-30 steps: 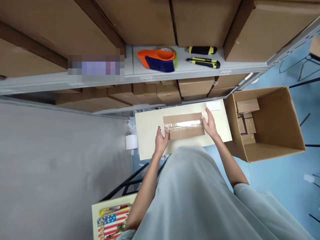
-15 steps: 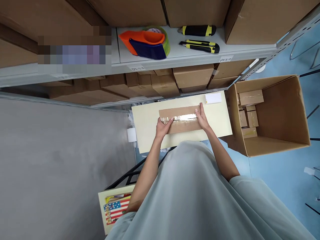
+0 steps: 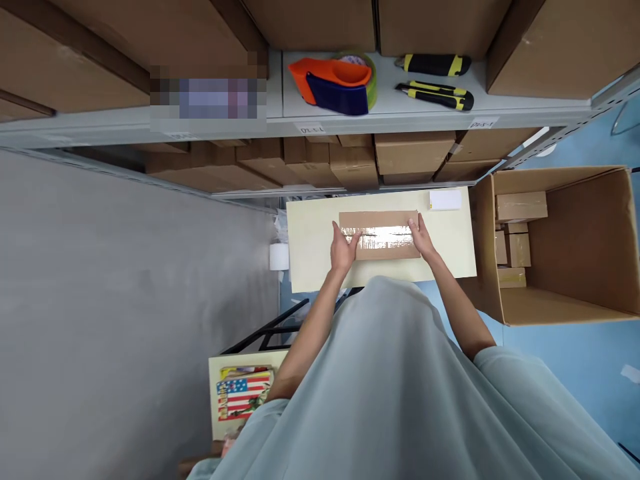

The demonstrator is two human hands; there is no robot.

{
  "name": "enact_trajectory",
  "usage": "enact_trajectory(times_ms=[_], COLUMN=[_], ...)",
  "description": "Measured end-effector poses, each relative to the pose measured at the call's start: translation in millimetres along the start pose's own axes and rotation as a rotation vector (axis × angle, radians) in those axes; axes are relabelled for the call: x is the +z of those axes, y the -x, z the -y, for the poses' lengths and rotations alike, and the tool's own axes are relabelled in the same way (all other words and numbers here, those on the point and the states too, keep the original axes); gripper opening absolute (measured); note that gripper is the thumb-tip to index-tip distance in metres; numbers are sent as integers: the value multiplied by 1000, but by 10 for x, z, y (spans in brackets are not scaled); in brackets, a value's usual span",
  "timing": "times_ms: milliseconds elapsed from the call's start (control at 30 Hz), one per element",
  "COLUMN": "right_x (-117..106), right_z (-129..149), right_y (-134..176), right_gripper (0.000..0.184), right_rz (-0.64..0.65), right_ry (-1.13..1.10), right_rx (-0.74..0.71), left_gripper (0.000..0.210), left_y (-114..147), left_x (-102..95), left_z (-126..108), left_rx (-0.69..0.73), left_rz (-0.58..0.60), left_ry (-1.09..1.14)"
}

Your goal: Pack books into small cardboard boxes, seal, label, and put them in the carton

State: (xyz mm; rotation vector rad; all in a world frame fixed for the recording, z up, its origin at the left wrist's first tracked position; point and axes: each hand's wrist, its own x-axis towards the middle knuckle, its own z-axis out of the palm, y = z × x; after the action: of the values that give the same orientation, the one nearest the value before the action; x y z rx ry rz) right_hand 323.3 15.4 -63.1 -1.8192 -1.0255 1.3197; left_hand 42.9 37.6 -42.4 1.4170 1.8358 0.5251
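A flat cardboard box [image 3: 385,254], with shiny clear tape along its middle seam, lies on or just above the pale yellow tabletop [image 3: 310,267]. My left hand [image 3: 343,253] grips the left end, its thumb on the taped top and its fingers along the short side. At the opposite end my right hand [image 3: 423,239] holds the box, thumb on top near the tape and fingers along the edge. The undersides of the box and of my fingers are hidden. Beyond my right hand, a small white box [image 3: 445,200] rests by the table's back edge.
On the shelf above are an orange and blue tape dispenser [image 3: 333,85] and two utility knives [image 3: 434,65]. A large open carton [image 3: 575,303] with several small boxes stands at right. Magazines [image 3: 245,395] lie on a lower-left surface. A grey wall [image 3: 125,300] fills the left.
The view has shifted, so most of the scene sits farther right. My left fingers have straightened somewhat along the box's end. Both hands remain on the box.
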Motion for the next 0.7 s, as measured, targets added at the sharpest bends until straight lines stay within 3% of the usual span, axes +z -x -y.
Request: enact_trajectory(times_ms=[133,300,467,700], right_x=[12,235,449,440], right_z=[128,356,410,308], right_y=[132,330,332,216], right_gripper=[117,117,109,114], right_rz=[-175,-243,-246,-229], right_ry=[276,578,750,746], right_rx=[-168,-327,-273,-207], left_gripper=[95,105,104,104], left_y=[156,248,191,129], left_x=[52,175,243,292], left_z=[-183,-457,-524,-471], left_rx=[238,280,298,265], left_rz=[-75,-39,10,47], left_ry=[-155,-231,-288,-281])
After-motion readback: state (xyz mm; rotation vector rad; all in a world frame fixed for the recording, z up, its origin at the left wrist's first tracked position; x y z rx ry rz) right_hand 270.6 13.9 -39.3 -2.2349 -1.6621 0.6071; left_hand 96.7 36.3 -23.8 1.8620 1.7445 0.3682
